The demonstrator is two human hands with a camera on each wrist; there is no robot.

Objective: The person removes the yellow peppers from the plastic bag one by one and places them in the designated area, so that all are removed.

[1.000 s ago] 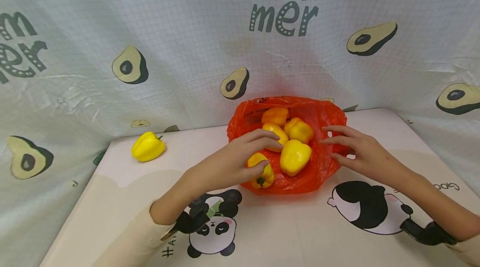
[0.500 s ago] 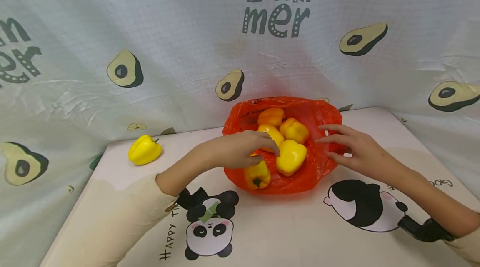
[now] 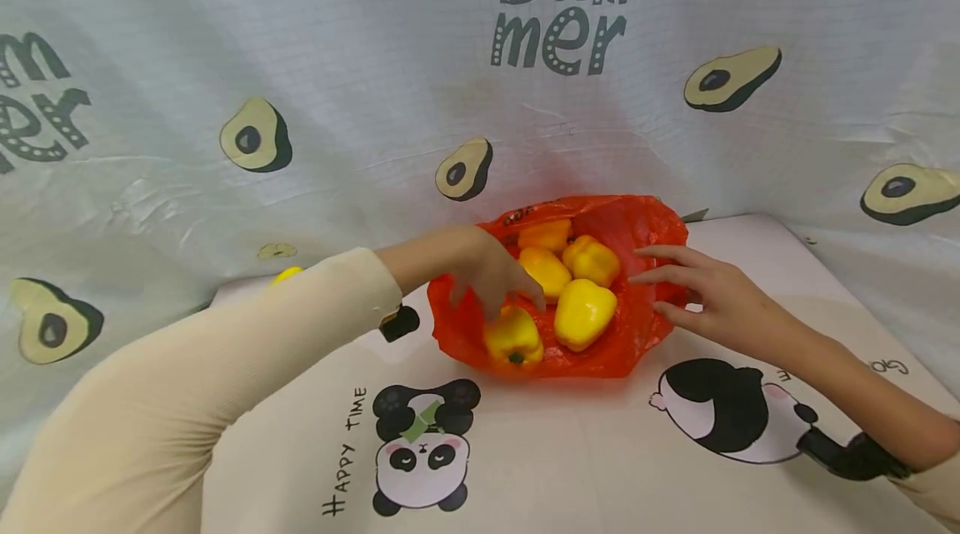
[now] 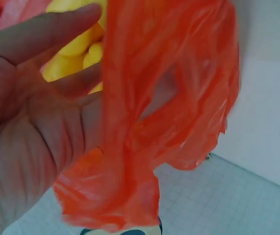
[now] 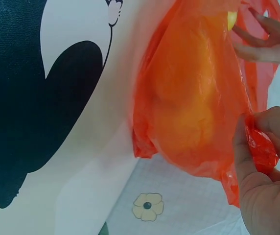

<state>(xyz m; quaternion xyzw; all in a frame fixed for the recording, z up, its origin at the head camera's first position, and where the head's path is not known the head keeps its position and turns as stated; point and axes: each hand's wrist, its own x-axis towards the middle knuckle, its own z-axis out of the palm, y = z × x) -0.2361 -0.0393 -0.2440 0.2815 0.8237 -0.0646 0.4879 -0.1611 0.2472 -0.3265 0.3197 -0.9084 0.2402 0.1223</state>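
A red plastic bag (image 3: 452, 334) lies with its mouth toward me, several yellow bell peppers (image 3: 585, 315) inside. My left hand (image 3: 491, 276) is at the bag's left side, over the front-left pepper (image 3: 513, 342). In the left wrist view, the left hand (image 4: 37, 107) has its fingers fairly straight; some pass behind the red film (image 4: 140, 98), which hides their tips. My right hand (image 3: 731, 305) is at the bag's right rim. In the right wrist view, that right hand (image 5: 272, 181) pinches a gathered edge of the bag (image 5: 262, 147) between thumb and fingers.
One more yellow bell pepper (image 3: 287, 274) lies at the table's far left, mostly hidden behind my left sleeve (image 3: 247, 351). The pale table (image 3: 570, 467) bears printed pandas. A curtain (image 3: 360, 101) with avocado prints hangs right behind it.
My left hand has shifted slightly left and its fingers now point down at the bag's left side, whose rim has spread left. The left forearm rose, covering the lone pepper. The right hand stays put.
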